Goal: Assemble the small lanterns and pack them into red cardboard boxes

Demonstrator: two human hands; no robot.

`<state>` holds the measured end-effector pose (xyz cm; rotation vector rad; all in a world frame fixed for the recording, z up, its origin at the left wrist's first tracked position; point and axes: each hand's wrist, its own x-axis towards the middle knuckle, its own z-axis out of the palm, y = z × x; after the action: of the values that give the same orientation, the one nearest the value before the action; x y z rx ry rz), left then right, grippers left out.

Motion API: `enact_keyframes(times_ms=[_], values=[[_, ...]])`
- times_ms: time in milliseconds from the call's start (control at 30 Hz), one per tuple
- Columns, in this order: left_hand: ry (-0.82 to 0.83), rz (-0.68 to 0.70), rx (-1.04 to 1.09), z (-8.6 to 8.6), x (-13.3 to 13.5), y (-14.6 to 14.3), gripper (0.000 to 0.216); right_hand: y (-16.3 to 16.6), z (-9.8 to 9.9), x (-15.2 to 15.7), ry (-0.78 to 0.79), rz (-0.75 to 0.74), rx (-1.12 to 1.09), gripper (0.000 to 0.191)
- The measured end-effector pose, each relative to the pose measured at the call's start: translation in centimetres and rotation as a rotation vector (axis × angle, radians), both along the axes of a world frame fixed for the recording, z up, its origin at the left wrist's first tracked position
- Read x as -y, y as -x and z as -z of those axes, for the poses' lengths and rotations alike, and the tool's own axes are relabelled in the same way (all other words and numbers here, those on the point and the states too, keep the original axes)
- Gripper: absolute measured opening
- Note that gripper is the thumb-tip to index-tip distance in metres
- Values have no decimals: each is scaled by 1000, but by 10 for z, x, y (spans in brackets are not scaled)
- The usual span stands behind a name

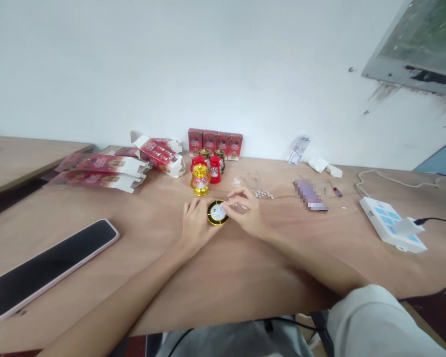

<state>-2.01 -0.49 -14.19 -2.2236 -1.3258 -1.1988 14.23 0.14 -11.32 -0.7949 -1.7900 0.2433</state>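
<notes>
Mid-desk, between the two forearms: round piece [217, 214], gold rim, black ring, pale disc at centre; face turned up toward the camera.
Left hand [196, 221]: fingers closed around the left side of the round piece, gripping it.
Right hand [248, 214]: thumb and index tips drawn together at the right part of the pale face, other fingers loosely curved; cannot tell whether anything small sits between the tips.
Desk edges: the desk [223, 277] runs back to a white wall [223, 64]; its front edge passes beneath the forearms, close to the wearer's lap.
Working room: a stretch of wood-toned top between left forearm and black-faced phone [52, 267]; another between right forearm and white power strip [381, 218].
Lanterns: gold lantern [200, 181] just beyond the hands, glossy, clear-bodied; red lantern [214, 169] behind it, more red and bronze-toned ones alongside.
Small discs: silvery cluster [263, 195] beyond the right hand, round, loose.
Boxes: four red printed boxes [215, 143] upright in a row at the wall; opened red-and-white cartons [159, 154], folded card, to their left.
Right side: screwdriver [336, 190], dark reddish handle; crumpled white tissue [317, 163] near the wall.
</notes>
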Motion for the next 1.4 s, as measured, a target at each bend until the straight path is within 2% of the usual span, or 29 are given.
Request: enact_keyframes(times_ms=[333, 433, 600, 700, 900, 1167, 1233, 1300, 1367, 1400], values=[[-19, 16, -12, -2, 1, 0, 28, -5, 8, 6, -371, 85, 193, 13], [-28, 10, -23, 0, 0, 1, 27, -4, 12, 4, -400, 130, 250, 15], [-27, -8, -41, 1, -1, 2, 27, -2, 6, 7, -227, 47, 246, 15], [-23, -1, -37, 0, 0, 1, 28, -2, -1, 12, -88, -22, 141, 14], [-39, 50, -21, -4, 4, -1, 27, 0, -3, 14, 138, -24, -71, 9], [-52, 57, -58, -1, 5, -1, 27, 3, 2, 13, 180, -45, -130, 14], [-71, 78, -40, -1, 4, 0, 32, -5, 0, 9, 208, -70, -119, 16], [-86, 109, 24, -2, 3, 2, 38, -21, -2, -4, 260, -33, -87, 18], [-76, 127, 106, -3, 1, 3, 42, -45, -5, -23, 293, 100, -6, 21], [-63, 129, 142, -4, 0, 4, 43, -58, -6, -34, 309, 138, 119, 19]])
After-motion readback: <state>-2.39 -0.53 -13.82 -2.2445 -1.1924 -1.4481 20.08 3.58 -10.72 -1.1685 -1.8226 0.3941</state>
